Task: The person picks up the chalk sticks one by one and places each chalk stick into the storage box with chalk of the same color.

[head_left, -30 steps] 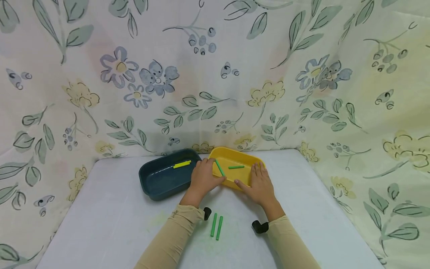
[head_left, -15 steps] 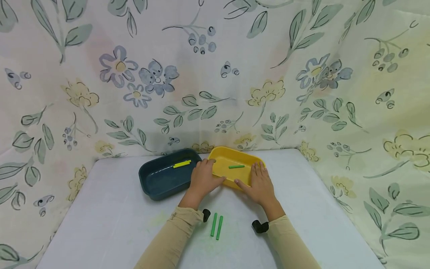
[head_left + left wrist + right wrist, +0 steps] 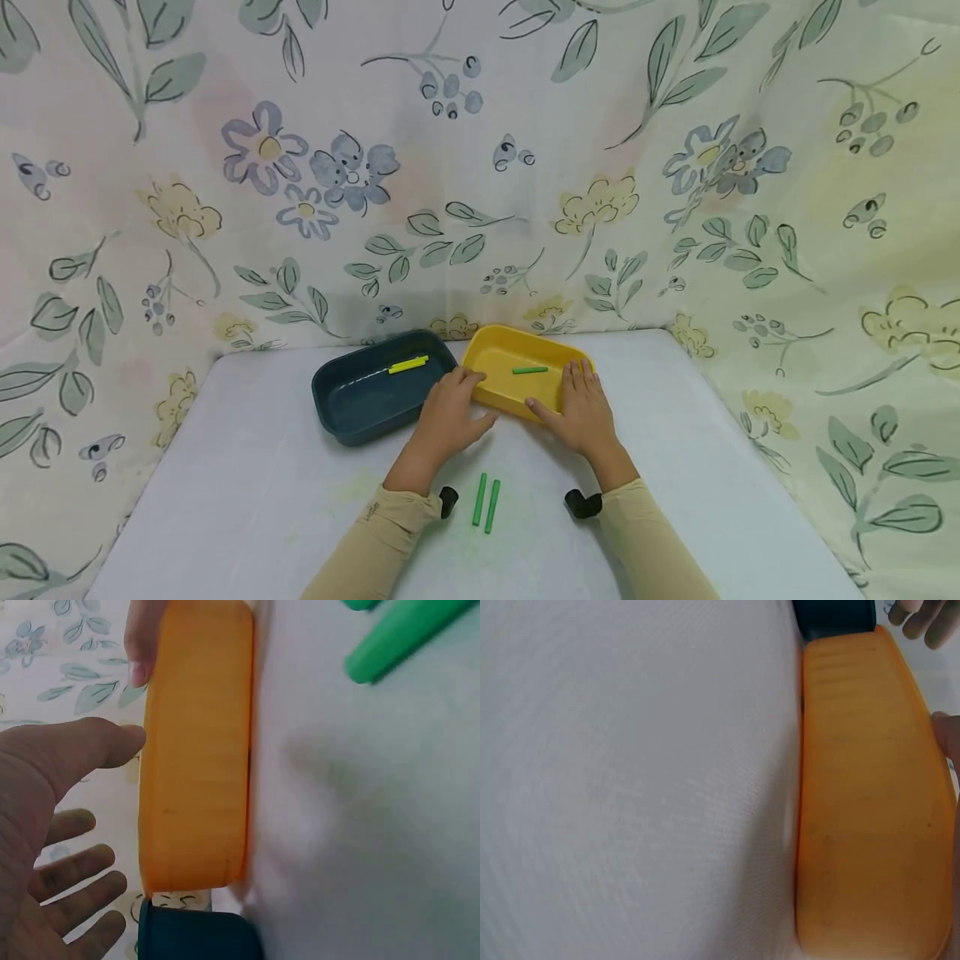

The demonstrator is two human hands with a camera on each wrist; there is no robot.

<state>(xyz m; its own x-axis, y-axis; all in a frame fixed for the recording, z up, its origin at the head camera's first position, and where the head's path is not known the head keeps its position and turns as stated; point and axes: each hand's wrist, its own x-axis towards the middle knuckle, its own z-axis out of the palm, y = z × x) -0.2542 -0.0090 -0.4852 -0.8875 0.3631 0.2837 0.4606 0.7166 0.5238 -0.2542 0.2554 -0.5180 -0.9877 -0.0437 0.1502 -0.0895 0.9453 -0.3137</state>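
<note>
My left hand (image 3: pixel 448 418) is by the left end of the yellow tray (image 3: pixel 491 406), its fingers spread and holding nothing. In the left wrist view its thumb (image 3: pixel 112 746) is near the tray's rim. My right hand (image 3: pixel 587 414) rests on the tray's right end, fingers straight over the rim and thumb on the near edge. One green chalk stick (image 3: pixel 530 370) lies inside that tray; its near wall hides part of the floor. Two more green sticks, among them the right one (image 3: pixel 492 507), lie side by side on the white tabletop between my forearms.
A dark teal tray (image 3: pixel 367 408) stands against the yellow tray's left end. Yellow chalk sticks (image 3: pixel 408 364) lie in it. A floral cloth (image 3: pixel 450 275) hangs right behind the table. Faint yellow-green smudges mark the white cloth.
One green chalk stick at the yellow tray's left end has gone from sight. My left hand has drawn back slightly from that tray, leftward and nearer. My right hand stays.
</note>
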